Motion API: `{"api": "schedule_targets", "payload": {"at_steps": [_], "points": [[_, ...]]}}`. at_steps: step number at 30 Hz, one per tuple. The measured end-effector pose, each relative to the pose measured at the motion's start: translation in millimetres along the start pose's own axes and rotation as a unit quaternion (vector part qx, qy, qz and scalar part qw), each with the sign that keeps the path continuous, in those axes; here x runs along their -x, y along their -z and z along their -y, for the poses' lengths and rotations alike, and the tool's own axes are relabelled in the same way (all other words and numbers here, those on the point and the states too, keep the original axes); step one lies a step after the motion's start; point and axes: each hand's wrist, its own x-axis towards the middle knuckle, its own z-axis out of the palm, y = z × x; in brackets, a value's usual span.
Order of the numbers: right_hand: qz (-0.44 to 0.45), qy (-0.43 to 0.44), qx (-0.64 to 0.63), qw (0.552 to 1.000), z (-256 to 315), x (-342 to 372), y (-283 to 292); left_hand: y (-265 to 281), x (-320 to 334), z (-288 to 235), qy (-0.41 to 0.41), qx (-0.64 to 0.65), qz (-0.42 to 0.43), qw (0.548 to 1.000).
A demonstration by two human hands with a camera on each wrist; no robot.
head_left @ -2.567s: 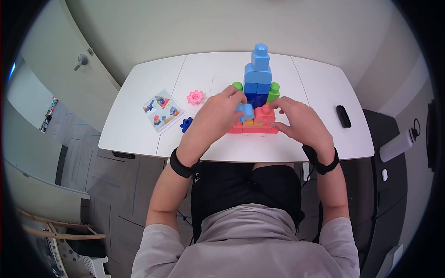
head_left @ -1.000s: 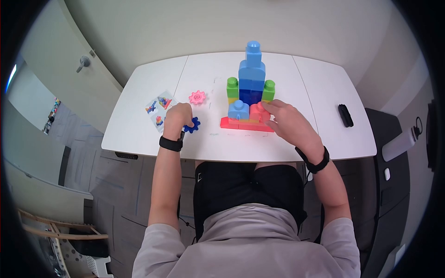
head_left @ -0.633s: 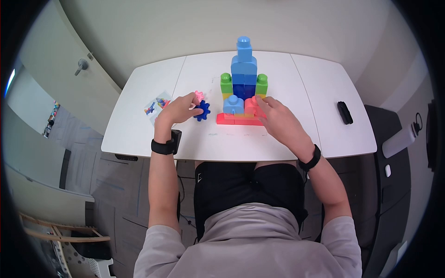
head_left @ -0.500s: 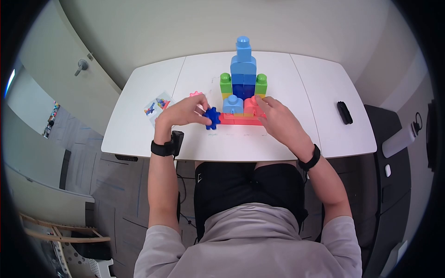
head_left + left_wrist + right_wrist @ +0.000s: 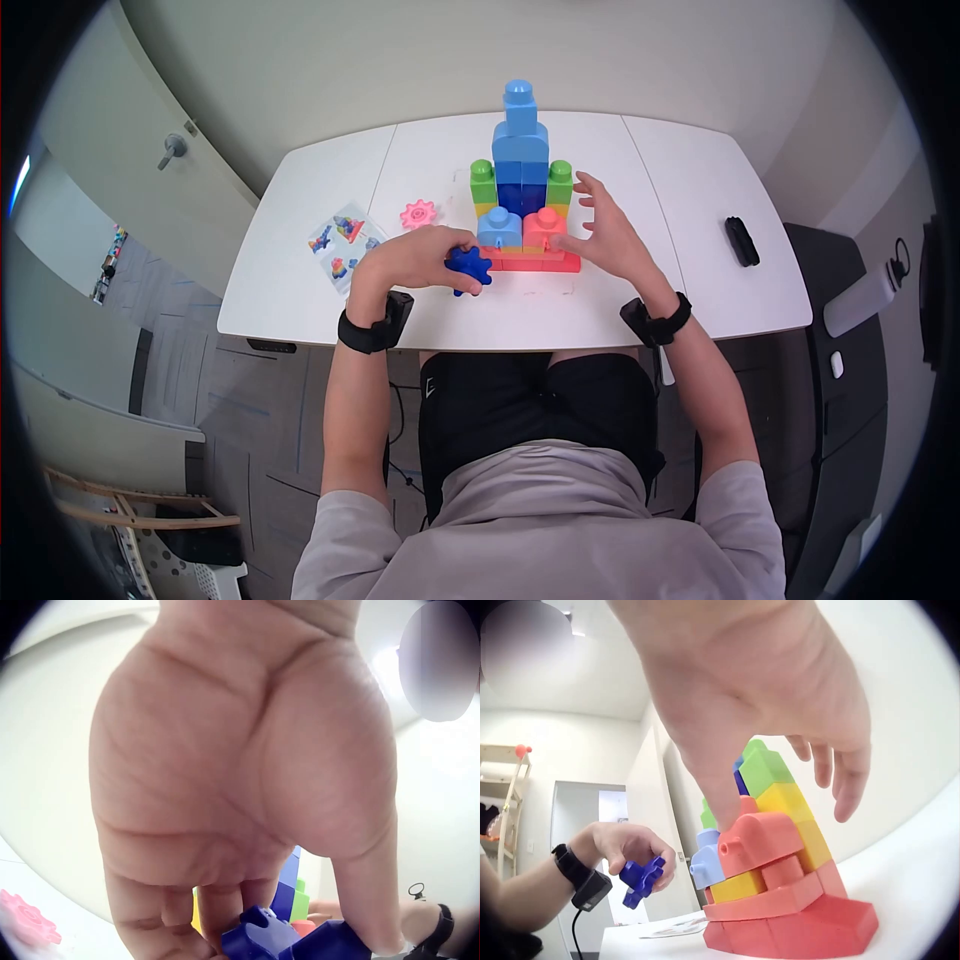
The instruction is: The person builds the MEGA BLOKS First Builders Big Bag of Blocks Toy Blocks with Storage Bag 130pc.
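My left hand (image 5: 420,258) pinches a dark blue toy gear (image 5: 470,268) between thumb and fingers, just left of the block build's red base (image 5: 535,264). The gear's blue hub also shows in the right wrist view. On the base stand a light blue block (image 5: 500,230) and a coral block (image 5: 545,229), each with a small peg at its front. A blue tower (image 5: 521,148) rises behind, flanked by green blocks (image 5: 482,185). Beside the build's right side my right hand (image 5: 612,240) has its fingers spread, the thumb right at the coral block (image 5: 761,844), gripping nothing.
A pink toy gear (image 5: 418,213) lies on the white table (image 5: 640,320), left of the build. Farther left is a picture sheet (image 5: 338,240), partly behind my left arm. A black case (image 5: 741,242) lies to the right. A bottle (image 5: 860,308) stands beyond the table.
My left hand let go of the light blue block, took the dark blue gear from the table and carried it right to the base. My right hand has lifted and spread off the coral block.
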Motion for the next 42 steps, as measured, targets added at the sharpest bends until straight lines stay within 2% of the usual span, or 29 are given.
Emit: {"api": "schedule_targets", "payload": {"at_steps": [1,5,11,13,18,20,23,29,33,35,39,42], "points": [[0.031,-0.023,-0.04,0.998,-3,-2,-2,-2,1,-1,-0.025,-0.001,-0.022,0.999],[0.052,-0.004,-0.087,0.995,-11,-6,-7,-1,3,-1,-0.098,-0.023,-0.073,0.992],[0.077,0.003,-0.152,0.985,-20,-10,-15,2,8,-7,-0.061,0.073,-0.036,0.995],[0.076,0.001,-0.167,0.983,-22,-11,-15,-2,4,-2,-0.073,0.049,-0.053,0.995],[0.071,0.003,-0.161,0.984,-24,-11,-14,-5,-3,3,-0.078,0.049,-0.059,0.994],[0.066,0.003,-0.159,0.985,-24,-12,-14,-6,-4,0,-0.11,0.015,-0.115,0.987],[0.072,-0.003,-0.162,0.984,-23,-12,-11,-8,-9,0,-0.113,-0.018,-0.128,0.985],[0.08,-0.01,-0.134,0.988,-19,-12,-6,-14,-23,5,-0.132,0.044,-0.162,0.977],[0.095,-0.012,-0.124,0.988,-19,-12,-4,-16,-22,-2,-0.112,0.021,-0.179,0.977],[0.107,-0.017,-0.124,0.986,-21,-12,-4,-20,-21,-6,-0.141,-0.028,-0.244,0.959],[0.08,-0.007,-0.127,0.989,-24,-12,-7,-23,-25,-1,-0.13,-0.029,-0.227,0.965],[0.079,-0.007,-0.129,0.988,-24,-11,-7,-25,-27,-2,-0.155,-0.034,-0.243,0.957]]}}
